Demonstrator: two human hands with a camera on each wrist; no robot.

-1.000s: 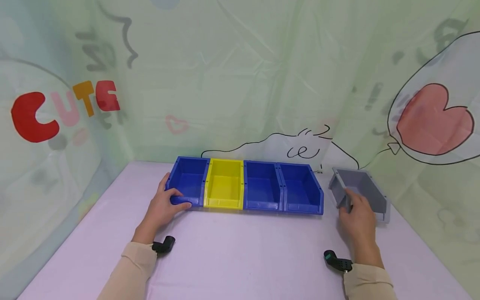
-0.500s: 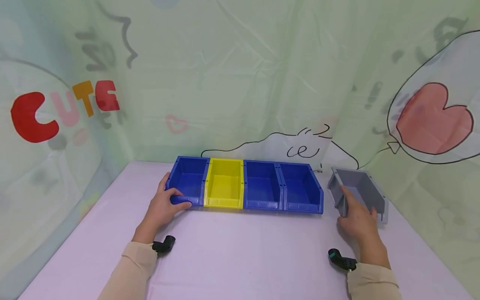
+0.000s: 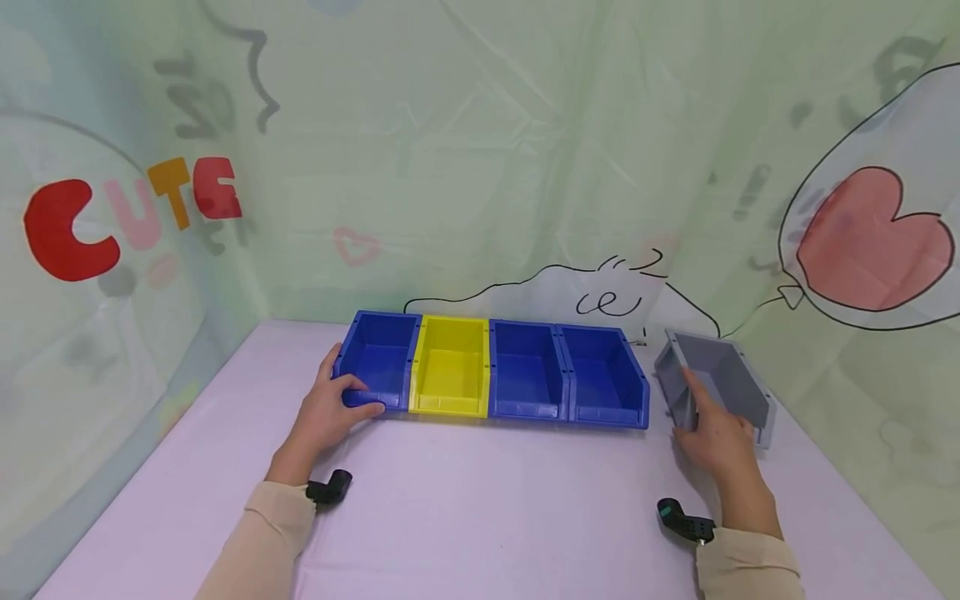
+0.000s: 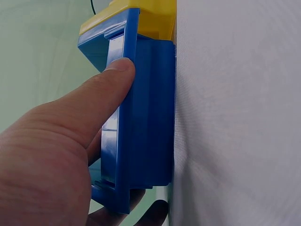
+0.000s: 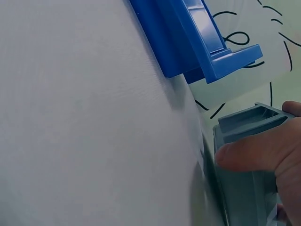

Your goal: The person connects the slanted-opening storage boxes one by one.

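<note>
Three blue plastic storage bins and one yellow bin (image 3: 452,371) stand side by side in a row. The leftmost blue bin (image 3: 380,362) has my left hand (image 3: 321,423) at its front left corner, thumb on the front lip and fingers round the left side. At the right, my right hand (image 3: 722,442) grips the left wall of a grey bin (image 3: 723,367), with the index finger lying along its rim. In the right wrist view, the thumb presses the grey bin's (image 5: 242,193) outer side. The grey bin sits angled, a gap away from the rightmost blue bin (image 3: 602,371).
The bins are near the back edge of a table with a pale cloth (image 3: 480,508). A printed curtain (image 3: 480,167) hangs behind and at both sides. The third bin in the row is also blue (image 3: 527,371).
My right hand has shifted slightly right and laid its index finger forward along the grey bin's rim. The grey bin has turned or tilted slightly. My left hand stays put.
</note>
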